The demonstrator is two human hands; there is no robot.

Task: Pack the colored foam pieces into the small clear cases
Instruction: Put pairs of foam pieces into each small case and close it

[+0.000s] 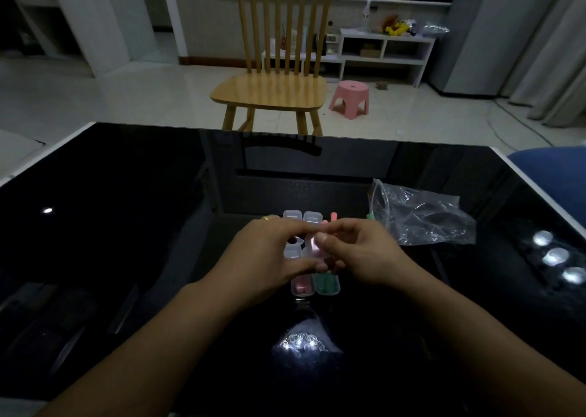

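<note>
**Both hands met over the cases to seat a pink piece**

The left hand [269, 255] and right hand [358, 255] pinched one small clear case [312, 245] between them above the black counter [126, 226], probably to steady it for closing. Filled pink case [302, 285] and green case [326, 285] lay nearest, empties [302, 217] behind. Loose foam pieces [333, 217] waited beside the plastic bag [421, 216], within reach.

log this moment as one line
step: packing pink foam | left hand: steadying clear case | right hand: pinching it | filled cases: pink, green
</note>
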